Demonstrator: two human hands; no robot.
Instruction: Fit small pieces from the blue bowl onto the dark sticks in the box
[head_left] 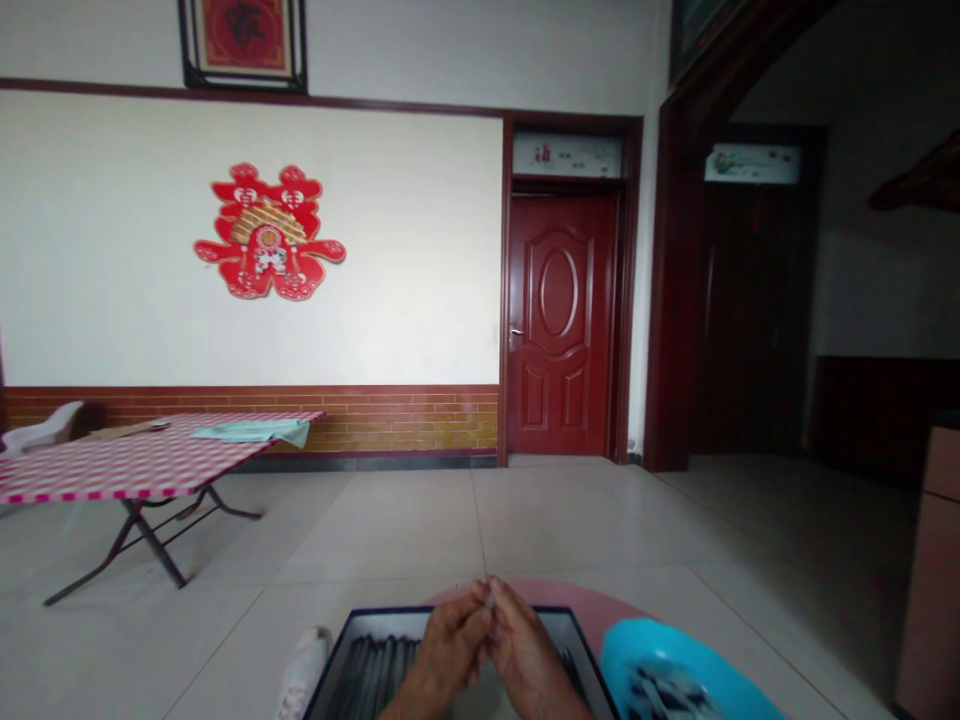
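Note:
Low in the head view, my left hand [448, 645] and my right hand [527, 650] meet fingertip to fingertip over a dark-rimmed tray [397, 611]. Both are closed in a pinch. Something small and pale may be between the fingertips, but its kind cannot be made out. Long, thin dark pieces [373, 672] lie side by side in the left part of the tray; more dark pieces show partly at its right. My hands and forearms cover the tray's middle. To the right, a bright blue basin [628, 640] holds a jumble of dark and pale pieces [667, 692].
A pink rounded surface [592, 603] lies under the tray and basin. Left of the tray is a whitish cylindrical thing [305, 672]. A folding table [142, 465] with a checked cover stands at left, bearing a pale green cloth [251, 431]. Beyond is a red door [561, 400].

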